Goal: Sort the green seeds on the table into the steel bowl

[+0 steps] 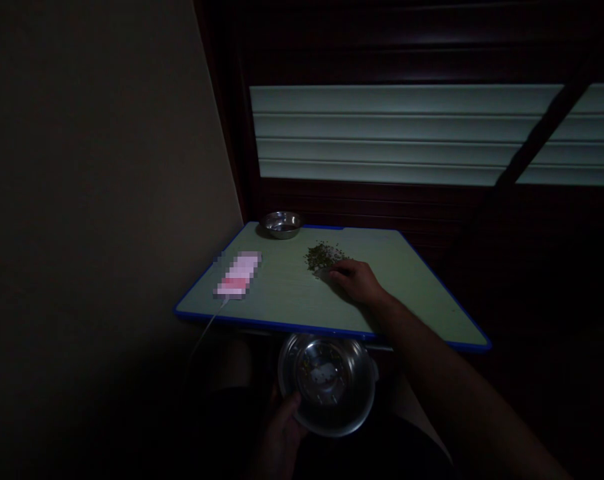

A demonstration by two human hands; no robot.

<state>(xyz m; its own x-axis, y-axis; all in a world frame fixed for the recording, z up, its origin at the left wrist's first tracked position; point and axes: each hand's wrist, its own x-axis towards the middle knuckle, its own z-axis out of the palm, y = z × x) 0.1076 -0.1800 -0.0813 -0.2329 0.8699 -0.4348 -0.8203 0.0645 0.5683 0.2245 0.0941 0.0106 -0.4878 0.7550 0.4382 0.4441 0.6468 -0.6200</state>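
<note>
Loose pile of small, dull-green bits, scattered at its fringe, sits mid-board on the pale-green, blue-rimmed tabletop. Right hand is low, fingers bunched at its near-right edge (can't tell from here if they've pinched any); left hand is clamped, thumb over rim, on a round, shiny metal bowl.

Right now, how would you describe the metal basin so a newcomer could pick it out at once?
Find the pale green, blue-edged tabletop. Just below its near edge in view, the person's left hand holds a round metal basin. Unlike the smaller metal bowl standing at the tabletop's far left, it is off the tabletop.
</note>
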